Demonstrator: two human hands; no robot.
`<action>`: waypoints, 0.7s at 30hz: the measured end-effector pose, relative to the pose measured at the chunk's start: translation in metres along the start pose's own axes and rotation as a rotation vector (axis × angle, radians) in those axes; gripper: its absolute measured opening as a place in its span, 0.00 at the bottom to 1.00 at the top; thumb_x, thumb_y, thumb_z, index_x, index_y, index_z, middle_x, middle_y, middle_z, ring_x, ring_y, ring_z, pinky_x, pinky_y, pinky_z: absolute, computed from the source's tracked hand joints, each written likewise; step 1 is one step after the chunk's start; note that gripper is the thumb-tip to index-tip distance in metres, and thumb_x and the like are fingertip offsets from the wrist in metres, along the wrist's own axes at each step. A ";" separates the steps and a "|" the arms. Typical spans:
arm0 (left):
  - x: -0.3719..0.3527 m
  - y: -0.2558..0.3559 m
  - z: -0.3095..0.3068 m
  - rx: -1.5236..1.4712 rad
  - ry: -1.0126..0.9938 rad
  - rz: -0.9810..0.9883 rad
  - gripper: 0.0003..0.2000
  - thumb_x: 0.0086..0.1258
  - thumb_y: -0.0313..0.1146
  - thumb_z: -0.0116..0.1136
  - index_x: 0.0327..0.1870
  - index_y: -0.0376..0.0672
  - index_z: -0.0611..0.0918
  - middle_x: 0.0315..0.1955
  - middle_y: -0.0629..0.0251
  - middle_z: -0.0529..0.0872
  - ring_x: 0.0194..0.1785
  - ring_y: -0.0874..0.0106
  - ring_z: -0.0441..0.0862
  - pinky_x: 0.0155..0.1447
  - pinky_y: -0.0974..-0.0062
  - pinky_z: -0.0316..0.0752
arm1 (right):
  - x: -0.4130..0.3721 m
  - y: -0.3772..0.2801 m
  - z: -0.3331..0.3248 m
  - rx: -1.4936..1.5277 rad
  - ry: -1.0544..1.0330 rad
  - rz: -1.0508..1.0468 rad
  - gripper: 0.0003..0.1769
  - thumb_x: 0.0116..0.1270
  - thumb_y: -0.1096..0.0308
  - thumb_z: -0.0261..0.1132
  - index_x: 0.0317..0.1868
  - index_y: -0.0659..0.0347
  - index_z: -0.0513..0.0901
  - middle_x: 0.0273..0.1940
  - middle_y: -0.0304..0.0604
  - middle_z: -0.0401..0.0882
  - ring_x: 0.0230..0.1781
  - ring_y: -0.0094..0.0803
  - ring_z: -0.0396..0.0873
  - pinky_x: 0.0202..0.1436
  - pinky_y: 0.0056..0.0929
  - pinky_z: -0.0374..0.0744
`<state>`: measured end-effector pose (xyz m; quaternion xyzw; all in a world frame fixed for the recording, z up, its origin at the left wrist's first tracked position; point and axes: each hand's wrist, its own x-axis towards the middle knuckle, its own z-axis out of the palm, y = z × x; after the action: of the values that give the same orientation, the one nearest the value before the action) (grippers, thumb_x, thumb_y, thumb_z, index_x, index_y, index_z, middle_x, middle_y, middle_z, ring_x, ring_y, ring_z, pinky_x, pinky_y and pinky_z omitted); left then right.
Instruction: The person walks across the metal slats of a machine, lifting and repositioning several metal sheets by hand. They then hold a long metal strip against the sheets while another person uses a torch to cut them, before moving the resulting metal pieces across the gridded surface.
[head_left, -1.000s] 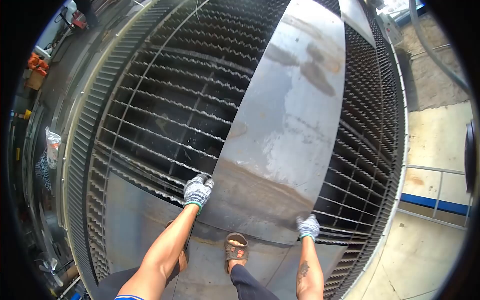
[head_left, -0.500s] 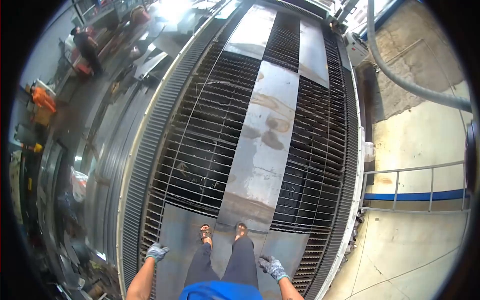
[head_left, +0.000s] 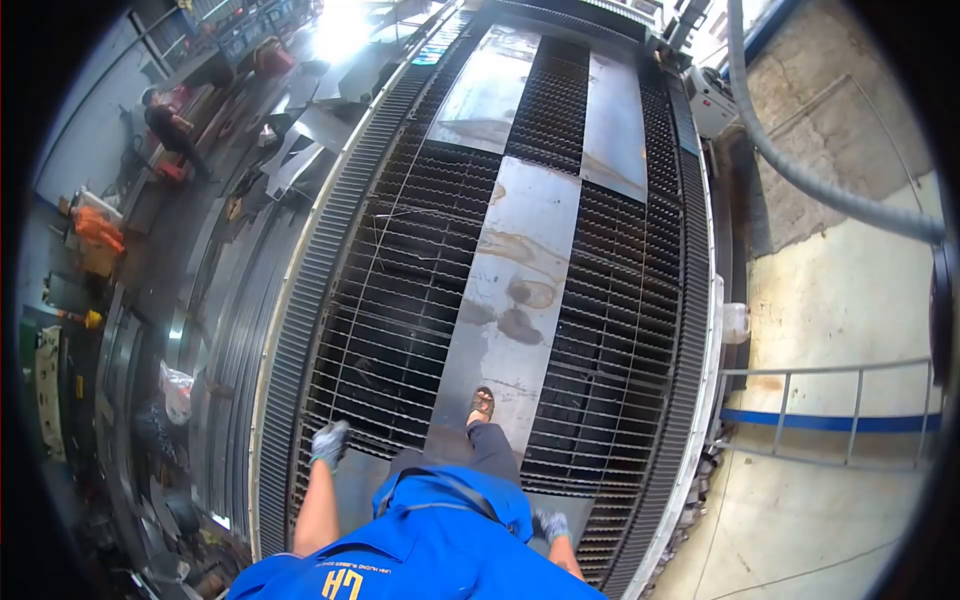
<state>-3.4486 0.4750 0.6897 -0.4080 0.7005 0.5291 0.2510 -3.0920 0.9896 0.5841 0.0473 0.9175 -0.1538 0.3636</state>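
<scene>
My left hand point(head_left: 330, 441), in a grey knit glove, hangs over the slatted bed at the left. Its fingers are loosely bent and apart, and I see nothing in them. My right hand point(head_left: 551, 524), gloved too, is low beside my blue shirt point(head_left: 450, 545), which hides part of it; its fingers do not show clearly. One sandalled foot point(head_left: 482, 404) stands on a long metal sheet point(head_left: 510, 240) that runs up the middle of the bed. Below my hands, another metal sheet point(head_left: 365, 480) lies across the slats, mostly covered by my body.
Toothed slats point(head_left: 390, 310) with gaps flank the sheet. Two more sheets, a left one point(head_left: 487, 85) and a right one point(head_left: 615, 120), lie farther ahead. A metal railing point(head_left: 820, 372) and a thick hose point(head_left: 800, 180) are at right. A person point(head_left: 172, 130) stands at far left.
I have stepped forward, with one foot now on the long middle sheet. My left hand has swung forward; my right is now partly behind my shirt. The distant person leans more.
</scene>
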 end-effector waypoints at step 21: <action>0.263 0.333 0.327 0.101 0.270 -0.090 0.24 0.68 0.50 0.55 0.38 0.32 0.84 0.29 0.58 0.86 0.28 0.64 0.81 0.34 0.63 0.75 | 0.347 0.211 -0.506 -0.046 -0.159 -0.055 0.11 0.56 0.61 0.66 0.39 0.54 0.83 0.38 0.53 0.84 0.39 0.48 0.84 0.42 0.45 0.81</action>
<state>-3.8958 0.7398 0.5593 -0.4933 0.7344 0.4218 0.1982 -3.6338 1.3409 0.6432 0.0013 0.8900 -0.1462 0.4319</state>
